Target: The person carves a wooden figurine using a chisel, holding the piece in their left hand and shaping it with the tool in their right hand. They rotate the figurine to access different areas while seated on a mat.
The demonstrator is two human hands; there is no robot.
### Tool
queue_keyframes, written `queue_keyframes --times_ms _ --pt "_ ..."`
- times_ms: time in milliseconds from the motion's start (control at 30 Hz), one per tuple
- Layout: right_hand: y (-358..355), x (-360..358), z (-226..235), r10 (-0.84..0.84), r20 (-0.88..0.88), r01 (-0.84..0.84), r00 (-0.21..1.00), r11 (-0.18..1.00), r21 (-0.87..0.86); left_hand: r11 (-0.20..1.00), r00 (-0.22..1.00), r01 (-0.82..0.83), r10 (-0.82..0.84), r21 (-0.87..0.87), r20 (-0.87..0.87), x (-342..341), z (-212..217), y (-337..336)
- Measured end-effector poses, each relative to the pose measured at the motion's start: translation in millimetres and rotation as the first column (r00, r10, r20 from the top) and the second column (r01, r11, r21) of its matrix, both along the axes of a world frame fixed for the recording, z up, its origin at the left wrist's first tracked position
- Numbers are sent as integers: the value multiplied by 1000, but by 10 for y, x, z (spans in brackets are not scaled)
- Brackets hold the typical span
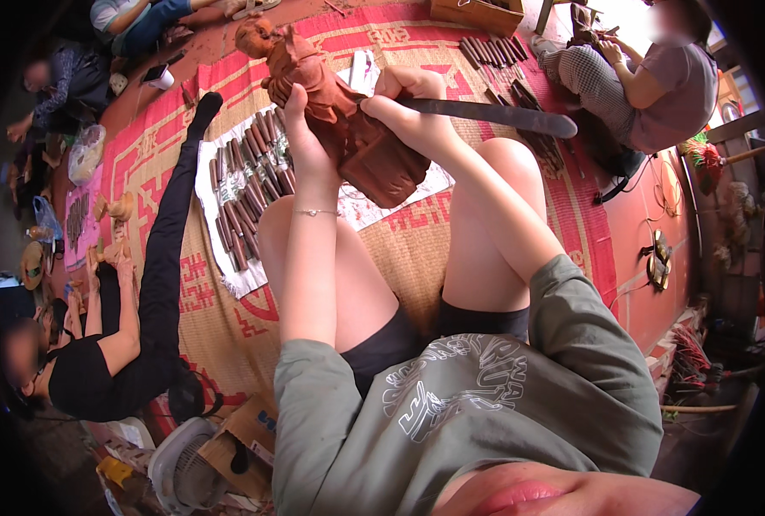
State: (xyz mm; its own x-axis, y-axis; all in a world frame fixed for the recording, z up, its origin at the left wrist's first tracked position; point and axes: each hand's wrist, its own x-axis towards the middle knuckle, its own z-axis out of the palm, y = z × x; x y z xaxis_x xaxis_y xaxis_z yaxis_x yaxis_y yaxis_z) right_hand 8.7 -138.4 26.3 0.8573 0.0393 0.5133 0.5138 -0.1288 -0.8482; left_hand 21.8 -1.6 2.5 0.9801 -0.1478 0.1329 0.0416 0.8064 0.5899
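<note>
A reddish-brown carved wooden figure (380, 163) is held tilted above my knees, its narrower carved end toward the far left. My left hand (310, 142) is closed round its side, thumb up along the wood. My right hand (415, 116) grips a long, flat, dark carving tool (498, 116) whose rounded end points right. The tool's other end is hidden behind my fingers and the figure, so I cannot tell its tip. My right fingers are close against the figure's upper side.
Rows of wooden-handled carving tools (249, 185) lie on a white cloth beside my left knee, with more tools (496, 53) at far right. A person (111, 344) sits at left with a leg stretched along the patterned mat (197, 275). Another person (670, 86) works at upper right.
</note>
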Motion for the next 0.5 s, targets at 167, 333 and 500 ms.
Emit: queue_keyframes --times_ms 167,333,500 --pt "-46 65 -66 21 10 -22 1000 998 59 997 1000 -17 17 76 -6 -55 80 -30" --pt "22 54 -29 70 4 -69 998 982 177 998 1000 15 -16 62 20 -38 56 -43" --pt "-100 29 -31 64 -55 -65 996 998 -8 999 1000 -6 6 47 -3 -26 3 -52"
